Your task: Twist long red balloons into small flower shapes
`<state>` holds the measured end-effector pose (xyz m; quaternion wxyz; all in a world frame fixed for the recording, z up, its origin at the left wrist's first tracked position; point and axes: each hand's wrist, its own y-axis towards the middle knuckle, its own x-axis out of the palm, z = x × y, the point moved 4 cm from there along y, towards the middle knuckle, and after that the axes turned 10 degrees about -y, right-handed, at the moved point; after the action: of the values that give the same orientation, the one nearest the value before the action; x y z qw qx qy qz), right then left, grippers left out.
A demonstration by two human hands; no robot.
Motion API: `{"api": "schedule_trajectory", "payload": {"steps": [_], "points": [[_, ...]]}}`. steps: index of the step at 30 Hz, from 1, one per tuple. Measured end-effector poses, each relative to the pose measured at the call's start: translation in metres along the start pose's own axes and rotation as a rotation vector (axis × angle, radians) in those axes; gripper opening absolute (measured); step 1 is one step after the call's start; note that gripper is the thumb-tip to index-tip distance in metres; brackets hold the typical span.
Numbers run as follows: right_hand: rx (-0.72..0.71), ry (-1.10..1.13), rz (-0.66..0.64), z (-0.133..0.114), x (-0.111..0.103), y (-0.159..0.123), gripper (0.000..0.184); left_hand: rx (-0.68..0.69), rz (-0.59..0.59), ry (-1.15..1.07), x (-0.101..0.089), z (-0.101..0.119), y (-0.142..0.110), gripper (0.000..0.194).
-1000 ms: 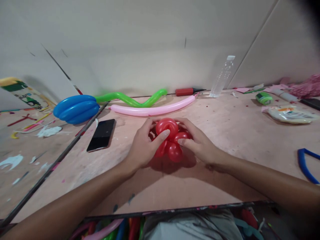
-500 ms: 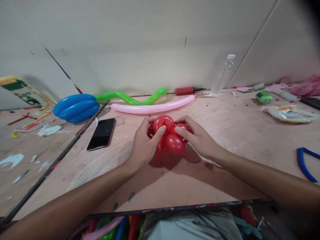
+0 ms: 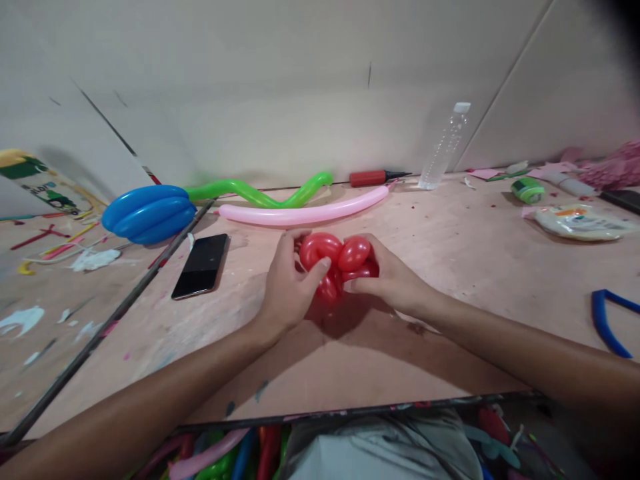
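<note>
Between my hands is a red balloon (image 3: 320, 249) twisted into several round bubbles, held just above the table. My left hand (image 3: 290, 287) grips its left side, the thumb pressed on the front of a looped bubble. On the other side my right hand (image 3: 393, 277) is closed around the right bubbles, thumb below and fingers behind. The far fingers of both hands are partly hidden by the balloon. Behind it lies a long pink balloon (image 3: 305, 215), and past that a wavy green balloon (image 3: 255, 195) joined to a cluster of blue balloon loops (image 3: 150, 215).
A black phone (image 3: 201, 265) lies left of my hands. By the wall are a red hand pump (image 3: 369, 177) and a clear plastic bottle (image 3: 444, 150). At right sit a green roll (image 3: 528, 190), a plastic packet (image 3: 583, 222) and a blue bent strip (image 3: 606, 327).
My right hand has turned its part of the red balloon, so a lower bubble has swung up to the top right. Both hands have shifted slightly left and keep their hold.
</note>
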<state>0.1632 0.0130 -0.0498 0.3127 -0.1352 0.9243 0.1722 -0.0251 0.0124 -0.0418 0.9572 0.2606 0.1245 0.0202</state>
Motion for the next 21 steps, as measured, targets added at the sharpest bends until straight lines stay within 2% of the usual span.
{"api": "schedule_trajectory", "payload": {"steps": [2,4,6,9,14,21], "points": [[0.055,0.199,-0.081,-0.003,0.002,-0.001,0.052,0.171,-0.1,0.167,-0.001,0.012,0.0,0.057],[0.102,0.306,-0.159,-0.005,0.005,-0.003,0.05,0.291,-0.205,0.288,-0.001,0.023,0.0,0.053],[0.109,0.355,-0.185,-0.007,0.006,-0.005,0.053,0.368,-0.27,0.352,-0.002,0.03,0.003,0.044],[0.097,0.339,-0.17,-0.009,0.005,-0.006,0.059,0.476,-0.313,0.386,-0.003,0.036,0.007,0.043],[0.064,0.365,-0.187,-0.013,0.004,-0.008,0.059,0.415,-0.305,0.397,-0.005,0.031,0.008,0.038],[-0.036,0.298,-0.128,-0.015,0.005,-0.007,0.067,0.282,-0.264,0.332,-0.005,0.029,0.01,0.025]]}}
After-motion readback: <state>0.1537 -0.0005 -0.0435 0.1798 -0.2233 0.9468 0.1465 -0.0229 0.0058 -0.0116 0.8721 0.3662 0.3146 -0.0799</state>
